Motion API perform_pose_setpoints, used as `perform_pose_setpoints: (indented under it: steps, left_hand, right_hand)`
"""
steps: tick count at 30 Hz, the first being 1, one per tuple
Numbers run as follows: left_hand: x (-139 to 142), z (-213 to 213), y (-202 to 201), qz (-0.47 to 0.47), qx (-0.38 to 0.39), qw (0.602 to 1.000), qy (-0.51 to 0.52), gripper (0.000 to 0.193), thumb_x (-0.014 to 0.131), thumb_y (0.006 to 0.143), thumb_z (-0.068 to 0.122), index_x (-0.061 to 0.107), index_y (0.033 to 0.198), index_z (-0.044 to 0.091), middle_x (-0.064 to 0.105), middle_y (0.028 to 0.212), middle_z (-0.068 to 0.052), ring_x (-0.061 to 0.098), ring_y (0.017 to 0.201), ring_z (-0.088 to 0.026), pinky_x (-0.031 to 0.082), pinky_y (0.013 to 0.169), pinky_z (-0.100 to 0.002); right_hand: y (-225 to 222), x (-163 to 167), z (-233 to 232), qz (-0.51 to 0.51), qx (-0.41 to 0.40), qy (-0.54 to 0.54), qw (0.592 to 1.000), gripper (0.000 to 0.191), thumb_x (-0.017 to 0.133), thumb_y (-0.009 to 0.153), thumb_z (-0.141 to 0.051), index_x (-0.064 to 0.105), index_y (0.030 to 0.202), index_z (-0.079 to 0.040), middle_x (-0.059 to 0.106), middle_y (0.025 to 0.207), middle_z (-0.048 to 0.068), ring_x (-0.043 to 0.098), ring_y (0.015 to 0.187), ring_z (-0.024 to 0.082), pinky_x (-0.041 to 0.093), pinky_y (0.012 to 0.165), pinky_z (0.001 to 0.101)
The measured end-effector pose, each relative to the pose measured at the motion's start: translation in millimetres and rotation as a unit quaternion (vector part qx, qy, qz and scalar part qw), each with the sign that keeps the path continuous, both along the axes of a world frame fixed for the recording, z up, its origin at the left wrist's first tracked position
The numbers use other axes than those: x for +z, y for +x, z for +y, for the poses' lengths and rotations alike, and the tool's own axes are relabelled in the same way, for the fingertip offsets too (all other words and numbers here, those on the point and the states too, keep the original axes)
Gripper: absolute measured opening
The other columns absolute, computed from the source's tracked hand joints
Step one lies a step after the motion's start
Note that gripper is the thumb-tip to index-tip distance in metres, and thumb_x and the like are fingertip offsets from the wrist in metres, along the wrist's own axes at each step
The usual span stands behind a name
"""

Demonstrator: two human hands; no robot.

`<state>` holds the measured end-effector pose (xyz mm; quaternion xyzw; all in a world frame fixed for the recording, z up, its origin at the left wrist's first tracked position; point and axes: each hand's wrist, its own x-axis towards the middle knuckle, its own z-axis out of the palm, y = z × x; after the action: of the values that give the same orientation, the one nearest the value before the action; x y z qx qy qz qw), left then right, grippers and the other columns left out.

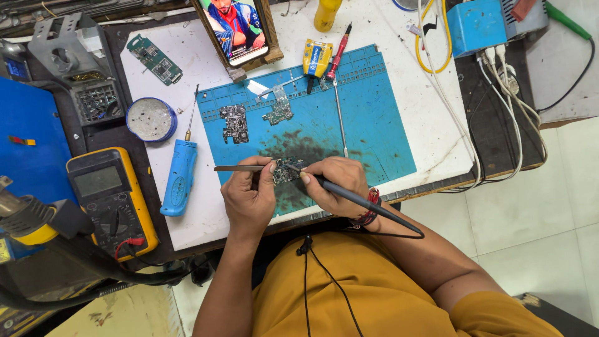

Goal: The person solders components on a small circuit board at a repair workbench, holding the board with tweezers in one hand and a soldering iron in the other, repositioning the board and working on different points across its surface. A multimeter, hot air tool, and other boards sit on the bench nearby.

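My left hand [248,195] pinches metal tweezers [239,168] that lie flat, their tips at a small circuit board [286,173]. The board rests on the stained part of a blue work mat [374,125]. My right hand [337,184] grips a black soldering iron [355,198] like a pen. Its tip touches the same board, and its cable runs off to the right past my wrist.
Two more circuit boards [236,123] [279,107] lie further back on the mat. A blue handheld tool [178,175], a round tin [151,118] and a yellow multimeter [112,200] sit to the left. A propped phone [238,28], a red screwdriver [338,53] and cables [499,81] are behind.
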<state>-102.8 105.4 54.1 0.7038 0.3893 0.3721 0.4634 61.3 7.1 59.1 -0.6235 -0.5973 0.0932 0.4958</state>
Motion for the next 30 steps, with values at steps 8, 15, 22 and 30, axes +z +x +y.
perform_pose_setpoints:
  steps: [8,15,22,30]
  left_hand:
    - [-0.2,1.0,-1.5,-0.002,-0.001,1.000,0.009,0.009,0.072,0.099,0.008,0.070,0.104,0.001,0.071,0.079,-0.003,0.063,0.066,-0.006,0.049,0.058,-0.022]
    - [-2.2,-1.3,-7.5,0.012,0.005,1.000,-0.011,0.008,0.072,0.098,0.006,0.070,0.104,0.001,0.071,0.075,-0.004,0.066,0.064,-0.008,0.050,0.057,-0.024]
    - [-5.4,-3.5,-26.4,-0.014,0.008,1.000,0.016,0.009,0.071,0.098,0.005,0.069,0.105,0.000,0.072,0.082,-0.006,0.067,0.068,-0.009,0.052,0.060,-0.026]
    - [-9.9,-4.4,-58.5,-0.015,0.001,1.000,0.004,0.009,0.072,0.098,0.006,0.067,0.105,0.002,0.071,0.082,-0.006,0.065,0.064,-0.010,0.051,0.058,-0.027]
  right_hand:
    - [-1.7,-0.8,0.0,-0.001,-0.001,0.005,1.000,0.009,0.076,0.091,-0.009,0.068,0.093,-0.004,0.071,0.078,0.010,0.071,0.067,0.025,0.054,0.060,0.0343]
    - [-7.6,-1.6,-1.6,0.005,-0.002,-0.003,1.000,0.008,0.076,0.090,-0.007,0.069,0.091,-0.004,0.071,0.077,0.010,0.069,0.065,0.025,0.053,0.059,0.0338]
    - [-28.3,-2.4,-3.6,0.004,-0.001,-0.022,1.000,0.004,0.073,0.091,-0.003,0.070,0.092,-0.002,0.071,0.080,0.012,0.069,0.067,0.026,0.052,0.062,0.0345]
    - [-59.4,-9.9,-6.3,-0.014,-0.011,-0.032,0.999,0.006,0.075,0.091,-0.004,0.070,0.090,-0.002,0.068,0.074,0.011,0.066,0.062,0.025,0.048,0.058,0.0334]
